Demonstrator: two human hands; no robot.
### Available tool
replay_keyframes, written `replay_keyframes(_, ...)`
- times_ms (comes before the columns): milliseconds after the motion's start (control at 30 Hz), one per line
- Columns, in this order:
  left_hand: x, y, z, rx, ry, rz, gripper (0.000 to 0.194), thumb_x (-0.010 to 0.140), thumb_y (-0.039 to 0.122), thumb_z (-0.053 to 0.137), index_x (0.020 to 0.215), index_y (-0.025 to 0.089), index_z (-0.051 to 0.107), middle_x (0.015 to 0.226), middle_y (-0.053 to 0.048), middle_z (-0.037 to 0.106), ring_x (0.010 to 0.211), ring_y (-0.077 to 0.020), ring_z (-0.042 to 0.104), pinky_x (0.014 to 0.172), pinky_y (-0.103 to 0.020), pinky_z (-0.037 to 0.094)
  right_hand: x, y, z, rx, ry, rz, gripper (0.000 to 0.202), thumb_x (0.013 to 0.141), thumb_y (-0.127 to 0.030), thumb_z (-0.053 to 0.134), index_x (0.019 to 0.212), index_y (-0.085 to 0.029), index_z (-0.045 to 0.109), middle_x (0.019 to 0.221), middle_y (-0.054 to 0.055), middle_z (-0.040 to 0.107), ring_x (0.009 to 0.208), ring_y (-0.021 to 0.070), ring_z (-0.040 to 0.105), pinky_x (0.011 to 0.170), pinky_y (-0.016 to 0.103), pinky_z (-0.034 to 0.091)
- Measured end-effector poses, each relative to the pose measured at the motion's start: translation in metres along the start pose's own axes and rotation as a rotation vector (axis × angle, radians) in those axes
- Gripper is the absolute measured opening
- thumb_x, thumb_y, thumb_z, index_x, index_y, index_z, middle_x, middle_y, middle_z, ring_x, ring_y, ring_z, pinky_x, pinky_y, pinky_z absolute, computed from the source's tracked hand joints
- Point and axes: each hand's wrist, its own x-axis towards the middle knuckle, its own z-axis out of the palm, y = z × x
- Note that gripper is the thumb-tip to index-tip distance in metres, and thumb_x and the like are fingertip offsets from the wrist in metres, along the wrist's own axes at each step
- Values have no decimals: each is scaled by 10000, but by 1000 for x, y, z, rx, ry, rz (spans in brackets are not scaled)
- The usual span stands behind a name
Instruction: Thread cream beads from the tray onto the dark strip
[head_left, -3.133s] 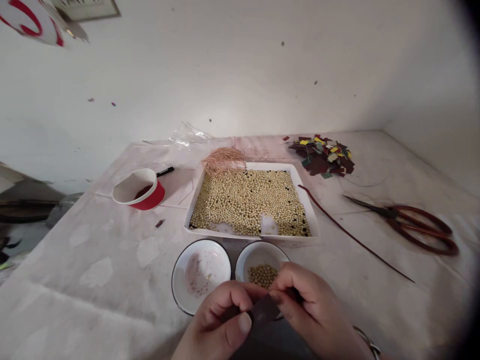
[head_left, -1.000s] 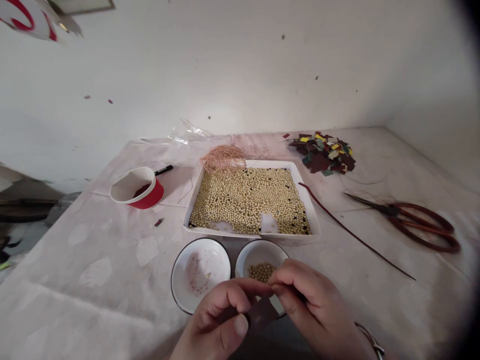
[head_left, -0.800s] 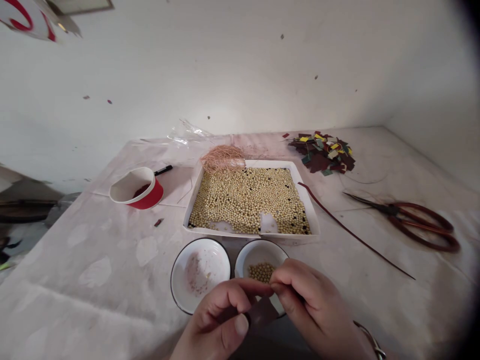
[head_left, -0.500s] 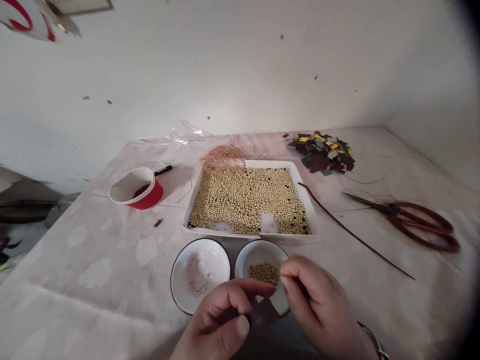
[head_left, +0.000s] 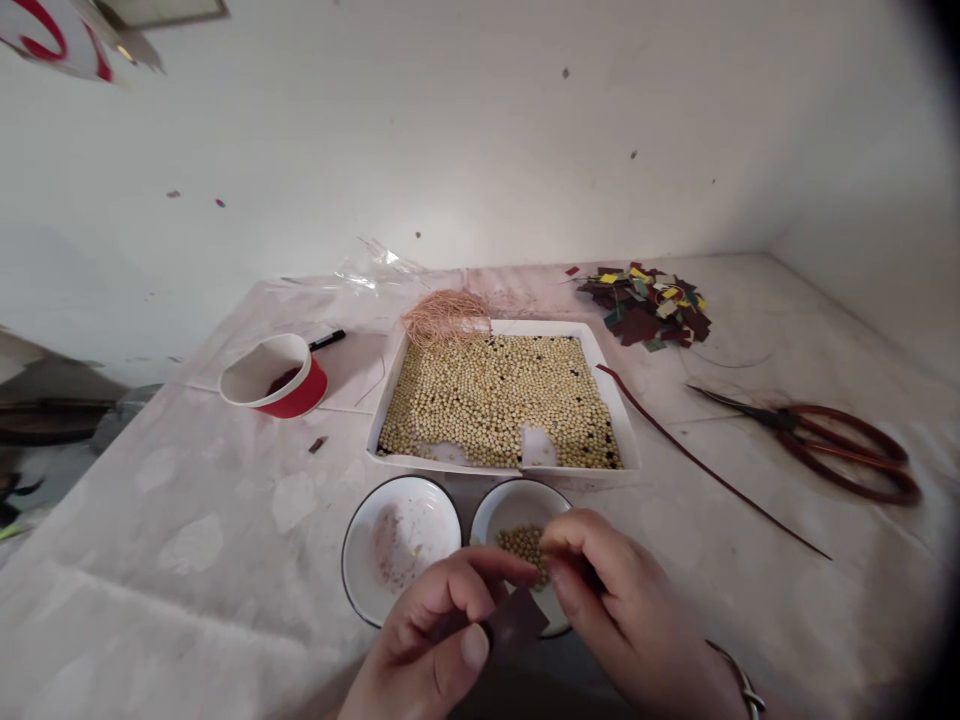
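Risk sits mainly at the small dark piece (head_left: 519, 622), which seems thin and is held only along one side. The left hand (head_left: 435, 635) grips it between thumb and bent fingers, while its forefinger stretches out toward the right hand (head_left: 626, 610). On that hand the thumb and fingers are brought narrowly together in a pinch; whether something tiny sits between them, I cannot tell. Also I cannot tell if the two hands touch at their tips or are only very near.

The dark piece hangs before the near edge of the right bowl (head_left: 495, 508), partly over it. If the left thumb loosens a little, I think the piece could turn, bend or slip down into this bowl, among the pale grains (head_left: 517, 543). Anything tiny dropped from the right fingertips could also be lost there, because the grains are many and small.

Second danger is a knock. Both hands are close to the bowl, so a low knuckle could push its rim and spill grains on the tablecloth (head_left: 262, 560). The left bowl (head_left: 358, 560) stands just beside, and the tray (head_left: 591, 345) is close behind, so one push could disturb them too.
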Motion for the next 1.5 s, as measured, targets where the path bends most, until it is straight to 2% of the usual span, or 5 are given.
replay_keyframes(133, 1, 0, 0, -17, -5, 13, 91, 840, 320, 601, 853, 263, 672, 1123, -8, 613, 886, -144, 530, 844, -295, 379, 0, -1, 0, -12, -69, 5, 106, 901, -167, 414, 856, -221, 495, 746, -19, 570, 660, 115, 544, 576, 221, 412)
replay_keyframes(333, 0, 0, 0, -43, 31, 1, 92, 827, 322, 619, 834, 253, 680, 1106, -4, 614, 957, -166, 530, 874, -301, 374, -2, 1, -1, -50, -50, 1, 229, 934, -252, 382, 720, -209, 454, 658, -14, 528, 589, 120, 502, 522, 237, 373)
replay_keyframes(500, -1, 0, 0, -33, 21, -36, 87, 840, 299, 610, 858, 257, 684, 1151, -12, 634, 995, -175, 537, 861, -290, 375, -3, 1, -1, 39, -60, -12, 132, 885, -269, 473, 990, -215, 532, 729, -12, 578, 620, 132, 537, 556, 246, 417)
replay_keyframes(967, -2, 3, 3, -78, -42, -56, 92, 840, 280, 615, 886, 247, 688, 1114, -21, 681, 929, -151, 572, 786, -256, 390, -1, -5, -1, 214, -70, 74, 247, 908, -269, 402, 702, -198, 518, 615, -16, 538, 558, 115, 508, 505, 217, 396)
replay_keyframes(1500, -2, 3, 2, -32, -57, -31, 98, 842, 274, 601, 884, 249, 686, 1094, -29, 674, 973, -176, 566, 824, -279, 388, -5, 0, 5, 445, 23, 186, 330, 944, -375, 361, 688, -203, 478, 584, -32, 455, 529, 108, 436, 482, 213, 368)
